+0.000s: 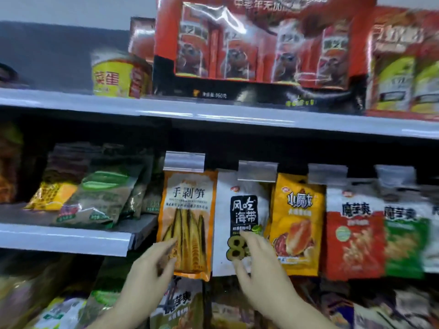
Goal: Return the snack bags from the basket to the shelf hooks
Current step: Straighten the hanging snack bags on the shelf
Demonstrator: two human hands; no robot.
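Note:
An orange bamboo-shoot snack bag [188, 219] hangs from a shelf hook under a clear price tag holder [184, 161]. To its right hangs a white seaweed snack bag [242, 210]. My left hand [152, 269] touches the lower left corner of the orange bag, fingers spread, with no grip visible. My right hand [259, 269] rests against the bottom of the white bag, fingers apart. The basket is out of view.
More hanging bags follow to the right: yellow [297, 224], red-and-white [355, 233], green-and-white [406, 236]. A shelf [64, 236] on the left holds leaning green packets. The upper shelf [213, 112] carries red gift boxes and a yellow tub. Other bags hang below my hands.

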